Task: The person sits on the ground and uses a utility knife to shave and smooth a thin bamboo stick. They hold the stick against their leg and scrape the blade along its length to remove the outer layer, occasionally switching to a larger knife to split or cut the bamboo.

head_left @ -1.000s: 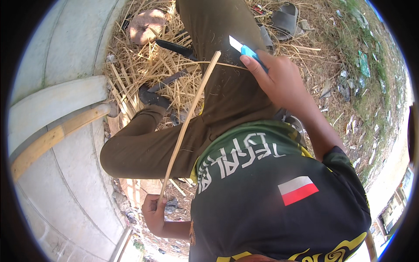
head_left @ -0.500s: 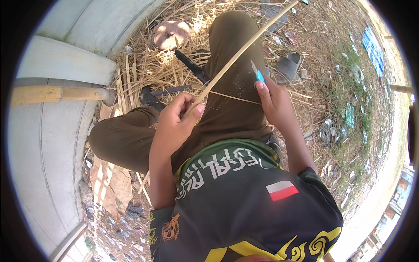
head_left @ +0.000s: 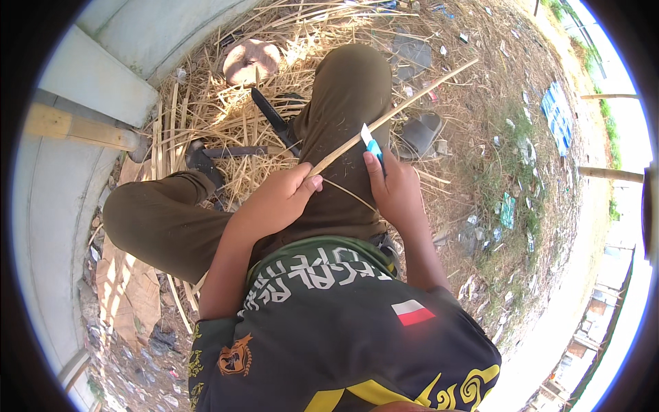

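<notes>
Mid-frame, our left hand (head_left: 274, 199) is gripping a probably light, springy strip (head_left: 401, 112), best held low; our right hand (head_left: 397, 187) is clasping a cutter (head_left: 373, 147).

Head cam: left of a fisheye pair up there, aimed down
Black-and-green printed jersey (head_left: 329, 329): super close, fills bottom
Brown cloth trousers (head_left: 350, 89): farther off, mid-view
Pale-grey panelled wall (head_left: 58, 233): bends along left rim

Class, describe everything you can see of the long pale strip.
The strip is narrow, nearly straight, pale tan and looks like bamboo or wood. The left hand grips its lower part; from there it slants up rightward across the raised leg, far end free. A cutter blade overlaps it; whether they touch is unclear.
</notes>
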A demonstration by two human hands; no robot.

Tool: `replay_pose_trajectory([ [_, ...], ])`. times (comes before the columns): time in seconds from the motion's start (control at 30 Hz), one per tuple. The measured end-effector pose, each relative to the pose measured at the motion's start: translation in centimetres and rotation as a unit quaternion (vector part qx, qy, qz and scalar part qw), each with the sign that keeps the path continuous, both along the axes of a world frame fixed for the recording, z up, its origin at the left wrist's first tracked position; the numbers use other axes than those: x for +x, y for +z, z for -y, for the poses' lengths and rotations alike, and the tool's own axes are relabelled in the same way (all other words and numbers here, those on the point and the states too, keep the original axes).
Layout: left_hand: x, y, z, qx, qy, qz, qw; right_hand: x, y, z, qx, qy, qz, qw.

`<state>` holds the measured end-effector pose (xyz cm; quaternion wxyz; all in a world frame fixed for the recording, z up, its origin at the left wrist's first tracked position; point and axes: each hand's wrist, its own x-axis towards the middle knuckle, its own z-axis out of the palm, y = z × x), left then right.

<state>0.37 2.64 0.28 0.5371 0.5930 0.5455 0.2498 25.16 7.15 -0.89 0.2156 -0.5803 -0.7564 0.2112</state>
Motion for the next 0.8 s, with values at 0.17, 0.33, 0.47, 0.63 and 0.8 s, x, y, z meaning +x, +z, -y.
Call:
replay_pose_trajectory([
  [0.17, 0.8, -0.1, -0.6, 0.042, 0.048, 0.039, 0.997, -0.4, -0.1, -0.1, 0.059, 0.047, 0.044, 0.996],
  [0.33, 3.2, -0.7, -2.1, 0.109, 0.067, -0.035, 0.991, -0.4, 0.0, -0.1, 0.071, 0.083, 0.054, 0.993],
  [0.47, 4.4, -0.5, -2.2, 0.153, 0.089, -0.084, 0.981, -0.2, -0.1, 0.0, 0.063, 0.068, 0.084, 0.992],
  [0.63, 4.4, -1.1, -1.5, 0.171, 0.104, -0.096, 0.975, -0.7, -0.6, 0.5, 0.097, 0.047, 0.127, 0.986],
  [0.8, 3.5, -0.7, -0.9, 0.145, 0.095, -0.077, 0.982, -1.3, -0.6, 0.8, 0.115, 0.039, 0.160, 0.980],
])
